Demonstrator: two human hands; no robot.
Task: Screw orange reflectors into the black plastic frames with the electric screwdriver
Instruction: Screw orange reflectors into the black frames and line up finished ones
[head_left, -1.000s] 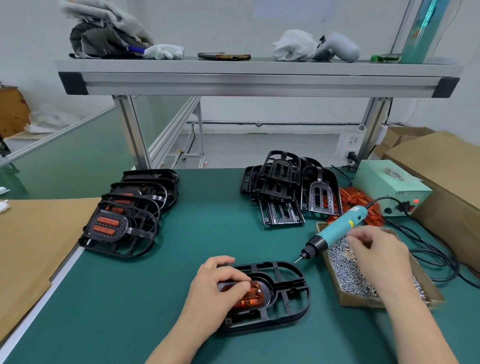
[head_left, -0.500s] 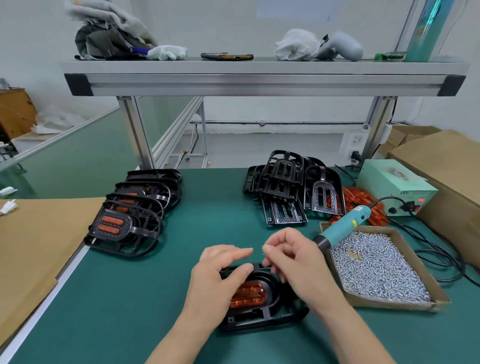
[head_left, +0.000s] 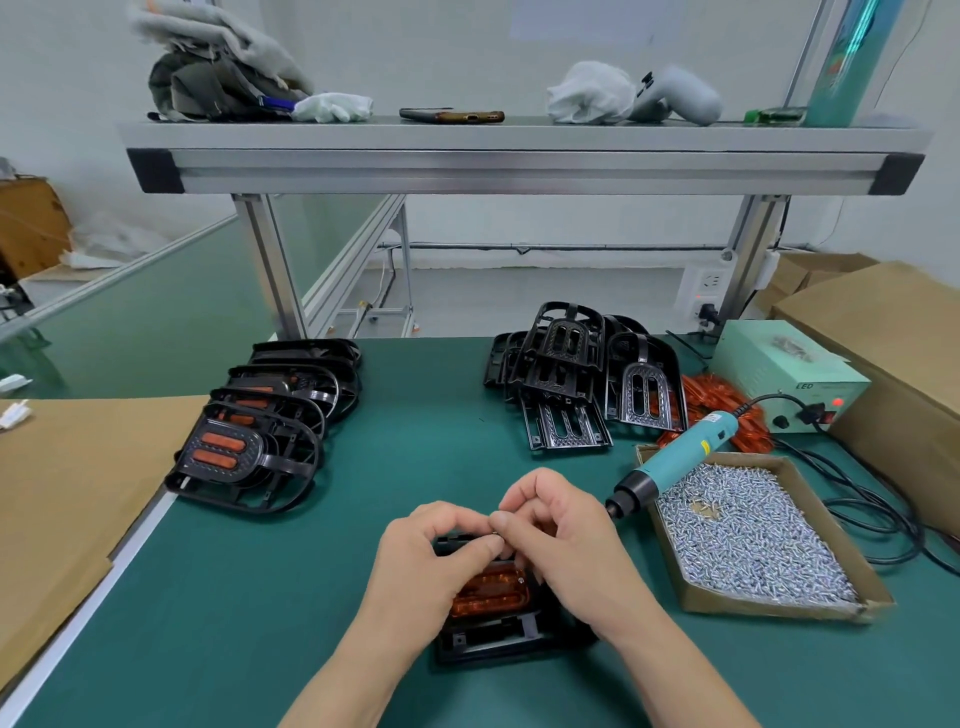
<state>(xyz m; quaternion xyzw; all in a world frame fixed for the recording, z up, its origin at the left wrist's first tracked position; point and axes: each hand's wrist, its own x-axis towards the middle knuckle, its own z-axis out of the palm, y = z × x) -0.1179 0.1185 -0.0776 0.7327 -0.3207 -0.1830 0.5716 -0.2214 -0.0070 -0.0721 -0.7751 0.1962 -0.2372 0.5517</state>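
Observation:
A black plastic frame (head_left: 488, 642) lies on the green mat in front of me with an orange reflector (head_left: 488, 592) seated in it; a small screw shows on the reflector's right end. My left hand (head_left: 421, 566) curls over the frame's far left part and holds it. My right hand (head_left: 566, 551) hovers over the frame's right side, thumb and forefinger pinched together against my left fingertips; what they pinch looks like a screw but is too small to be sure. The teal electric screwdriver (head_left: 675, 467) lies unheld, leaning on the corner of the screw box.
A cardboard box of silver screws (head_left: 753, 540) sits to the right. Finished frames (head_left: 249, 457) are stacked at the left, empty black frames (head_left: 571, 384) at the back, loose orange reflectors (head_left: 722, 410) and a power supply (head_left: 779, 369) behind the box. Cables trail right.
My right hand left the screw box, let the screwdriver rest on the box corner, and came over the frame to meet my left fingertips. The frame stays under my left hand.

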